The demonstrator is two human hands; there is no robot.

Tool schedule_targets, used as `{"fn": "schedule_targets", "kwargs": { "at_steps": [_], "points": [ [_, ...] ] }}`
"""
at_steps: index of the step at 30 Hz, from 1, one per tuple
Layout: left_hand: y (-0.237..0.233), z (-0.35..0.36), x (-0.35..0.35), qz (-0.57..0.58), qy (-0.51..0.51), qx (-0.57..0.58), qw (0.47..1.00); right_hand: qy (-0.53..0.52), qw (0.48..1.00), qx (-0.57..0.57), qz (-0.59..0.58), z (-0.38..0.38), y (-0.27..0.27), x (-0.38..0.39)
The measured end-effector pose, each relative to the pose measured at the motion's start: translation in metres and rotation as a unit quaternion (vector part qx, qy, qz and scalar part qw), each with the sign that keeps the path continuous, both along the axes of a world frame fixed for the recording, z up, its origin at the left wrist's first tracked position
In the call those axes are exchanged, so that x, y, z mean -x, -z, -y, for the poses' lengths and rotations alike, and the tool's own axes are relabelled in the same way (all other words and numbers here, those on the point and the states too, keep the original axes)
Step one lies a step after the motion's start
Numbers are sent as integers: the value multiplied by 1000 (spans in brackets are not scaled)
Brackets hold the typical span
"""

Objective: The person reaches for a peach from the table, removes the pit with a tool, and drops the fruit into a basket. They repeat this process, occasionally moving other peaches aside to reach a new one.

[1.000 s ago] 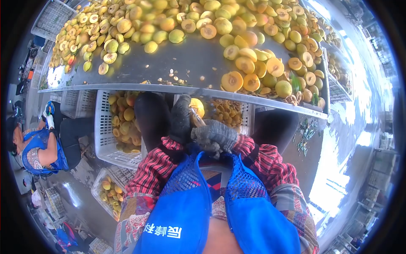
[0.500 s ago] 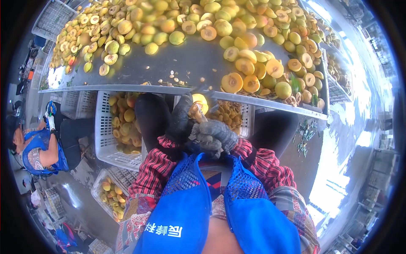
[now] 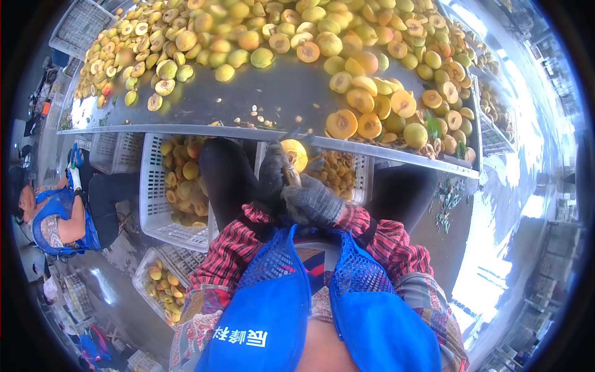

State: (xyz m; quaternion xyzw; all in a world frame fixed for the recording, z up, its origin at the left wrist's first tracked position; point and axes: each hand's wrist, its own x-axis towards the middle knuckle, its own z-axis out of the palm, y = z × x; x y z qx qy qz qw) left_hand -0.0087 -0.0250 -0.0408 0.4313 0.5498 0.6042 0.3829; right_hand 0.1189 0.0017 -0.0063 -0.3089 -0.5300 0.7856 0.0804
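Observation:
A yellow fruit (image 3: 294, 155) is held by my left hand (image 3: 271, 170), which wears a dark glove, just below the metal table's front edge. My right hand (image 3: 315, 199), in a grey glove, is closed around the handle of a small tool (image 3: 291, 173). The tool's upper end is against the fruit; its tip is hidden. Behind my hands stands a crate with cut fruit pieces (image 3: 338, 173).
Halved and whole fruits (image 3: 365, 93) are heaped on the metal table (image 3: 248, 131). White crates of fruit (image 3: 176, 232) stand below on the left. A co-worker in a blue apron (image 3: 62, 217) sits at the far left. Leaves (image 3: 445, 201) lie on the floor at right.
The tool now stands more upright against the fruit, and my right hand has turned around its handle. The fruit has shifted slightly and shows a rounder face.

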Motion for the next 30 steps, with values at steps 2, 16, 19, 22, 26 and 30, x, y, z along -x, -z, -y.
{"fn": "schedule_targets", "kwargs": {
  "at_steps": [2, 16, 19, 22, 26, 30],
  "points": [
    [0, 2, 0, -5, -1, 1, 1000, -27, 985, -168, 3, 3, 4, 1],
    [-41, 26, 118, -479, -202, 23, 854, 37, 991, -102, 82, -2, 24, -26],
    [-72, 21, 133, -117, -174, 72, 975, -68, 960, -186, 197, -3, 59, -32],
    [-74, 5, 96, -139, -104, 101, 980, -83, 953, -161, 243, -6, 51, -29],
    [-69, 0, 80, -142, -63, 95, 983, -28, 956, -208, 204, -4, 68, -44],
    [-90, 15, 124, -445, -123, 227, 857, -40, 963, -188, 188, -7, 74, -58]
  ]
}}
